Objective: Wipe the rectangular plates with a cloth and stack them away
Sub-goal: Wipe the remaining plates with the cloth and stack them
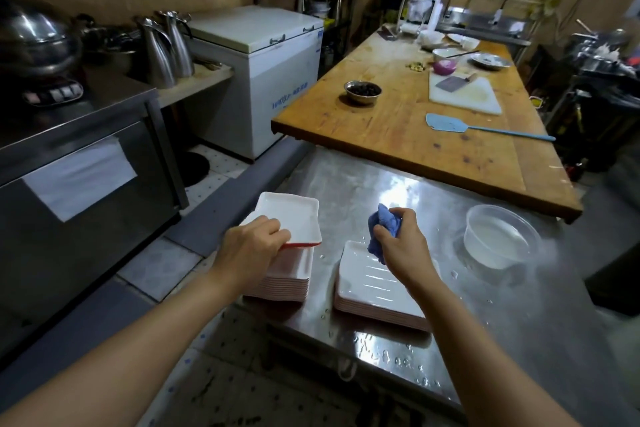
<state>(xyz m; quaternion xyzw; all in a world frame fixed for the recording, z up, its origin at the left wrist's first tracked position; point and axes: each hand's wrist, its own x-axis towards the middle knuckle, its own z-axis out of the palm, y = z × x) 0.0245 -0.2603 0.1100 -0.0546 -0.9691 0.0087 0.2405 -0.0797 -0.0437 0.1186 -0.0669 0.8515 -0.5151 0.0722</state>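
Observation:
My left hand (251, 248) grips the near edge of a white rectangular plate (290, 215) with a red underside, holding it just above the tall left stack of plates (289, 279). My right hand (403, 241) holds a crumpled blue cloth (382, 229) above the lower right stack of plates (375, 291), whose top plate is white with ridges and wet. Both stacks stand on the steel table (450, 305) near its left front corner.
A clear plastic tub (500, 236) with water sits right of the stacks. Water drops dot the table's front. Behind lies a wooden worktop (398, 128) with a metal bowl, cutting board, cleaver and blue swatter. A steel cabinet and white freezer (273, 80) stand left; a person works far back.

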